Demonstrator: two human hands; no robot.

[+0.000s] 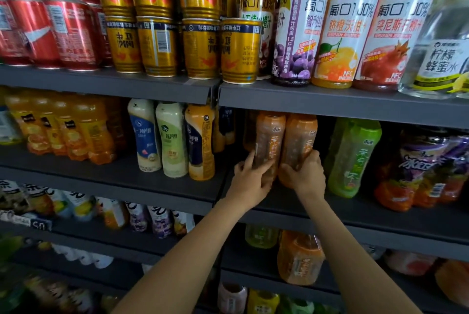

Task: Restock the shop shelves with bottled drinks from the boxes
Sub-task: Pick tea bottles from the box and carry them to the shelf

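Two bare forearms reach up from the near edge toward the second shelf (355,214) of a dark grey rack. At their ends, the left hand (250,181) wraps its fingers around the lower part of an orange tea bottle (269,136), and the right hand (304,174) grips the base of a second orange bottle (299,138). Both bottles stand upright and touch side by side on that shelf, just right of the upright join between rack sections. More bottles of the same kind sit behind them, further in.

Just right of the pair stands a green tea bottle (354,156), and beyond it purple-labelled bottles (418,166), blurred. To the left, on the neighbouring section, three milk tea bottles (172,138) stand in a row, with orange juice bottles (63,128) further left.

On the shelf above, gold cans (157,44) are stacked two high beside red cans (50,31), and tall juice bottles (347,39) line the right side. Below, another orange bottle (299,258) stands on the third shelf.
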